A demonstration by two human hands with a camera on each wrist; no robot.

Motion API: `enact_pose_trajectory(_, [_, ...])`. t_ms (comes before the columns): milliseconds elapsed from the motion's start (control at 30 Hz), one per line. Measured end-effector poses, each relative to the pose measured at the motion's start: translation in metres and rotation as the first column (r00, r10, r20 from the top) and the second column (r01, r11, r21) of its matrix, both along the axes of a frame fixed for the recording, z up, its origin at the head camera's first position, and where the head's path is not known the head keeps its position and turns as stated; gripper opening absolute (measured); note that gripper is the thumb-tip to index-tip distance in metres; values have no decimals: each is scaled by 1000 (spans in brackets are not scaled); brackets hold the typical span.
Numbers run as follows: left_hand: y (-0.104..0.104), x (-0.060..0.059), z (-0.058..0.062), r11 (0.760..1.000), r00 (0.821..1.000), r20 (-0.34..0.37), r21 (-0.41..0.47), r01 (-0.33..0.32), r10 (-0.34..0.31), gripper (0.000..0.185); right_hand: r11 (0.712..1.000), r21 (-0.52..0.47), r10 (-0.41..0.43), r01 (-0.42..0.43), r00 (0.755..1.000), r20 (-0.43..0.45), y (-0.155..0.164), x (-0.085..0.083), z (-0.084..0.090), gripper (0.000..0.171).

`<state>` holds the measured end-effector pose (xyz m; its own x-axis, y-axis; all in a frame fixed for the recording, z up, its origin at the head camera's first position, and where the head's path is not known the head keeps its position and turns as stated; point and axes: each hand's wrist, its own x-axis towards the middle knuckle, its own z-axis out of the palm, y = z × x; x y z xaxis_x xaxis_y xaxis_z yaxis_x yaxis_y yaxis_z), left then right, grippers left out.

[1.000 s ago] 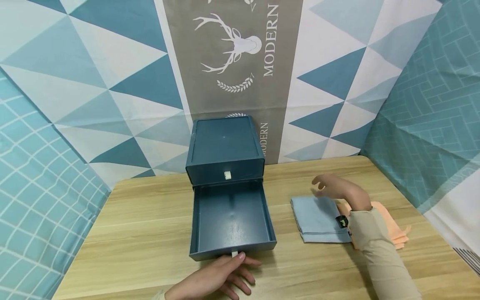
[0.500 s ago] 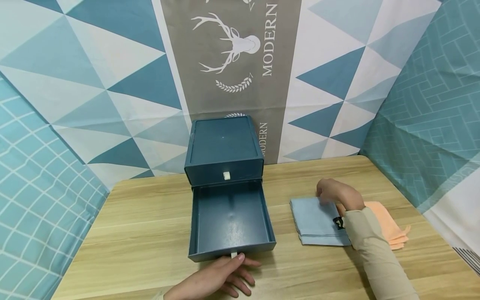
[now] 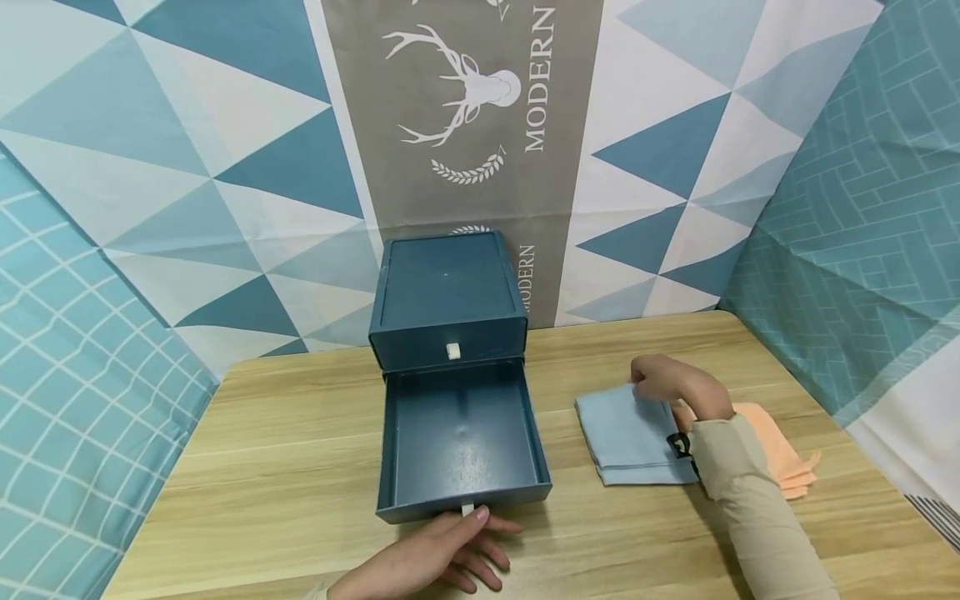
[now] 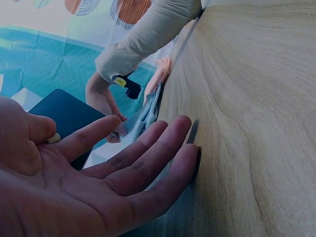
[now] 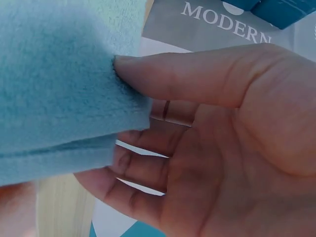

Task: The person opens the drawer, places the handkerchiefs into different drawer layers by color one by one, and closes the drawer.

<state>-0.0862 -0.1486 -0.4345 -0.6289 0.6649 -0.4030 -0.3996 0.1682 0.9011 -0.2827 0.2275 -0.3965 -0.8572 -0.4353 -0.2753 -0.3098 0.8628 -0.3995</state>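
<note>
My right hand [image 3: 678,385] is on the far edge of the folded blue cloth [image 3: 630,433], and my fingers [image 5: 148,74] hold it: the thumb lies on top of the fold and the other fingers curl beneath it, as the right wrist view shows close up. The cloth lies on the wooden surface [image 3: 285,450], right of the drawer box, with its far edge lifted a little in my grip. Just beside it to the right, partly behind my sleeve [image 3: 750,500], lies a folded orange cloth [image 3: 780,458]; the two touch or overlap along their shared edge.

My left hand [image 3: 431,558] rests at the near side of the surface, fingers [image 4: 143,153] straight and relaxed, palm open in the left wrist view. Its fingertips touch the small white pull tab [image 3: 468,508] at the front of the open lower drawer [image 3: 461,442], but I cannot tell whether they pinch it.

The dark blue drawer box [image 3: 448,300] stands at the middle of the surface, towards the far side, its upper drawer closed with its own white tab [image 3: 452,351]. The lower drawer is drawn out towards me.
</note>
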Motion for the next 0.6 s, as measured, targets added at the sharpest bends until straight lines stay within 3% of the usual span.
enact_pose_trajectory(367, [1, 0, -1, 1000, 1000, -5, -5, -3, 3, 64, 996, -83, 17, -20, 999, -33, 6, -2, 6, 19])
enact_pose_trajectory(600, [1, 0, -1, 1000, 1000, -2, -8, -3, 3, 63, 991, -115, 51, -64, 992, -112, 9, -2, 11, 12])
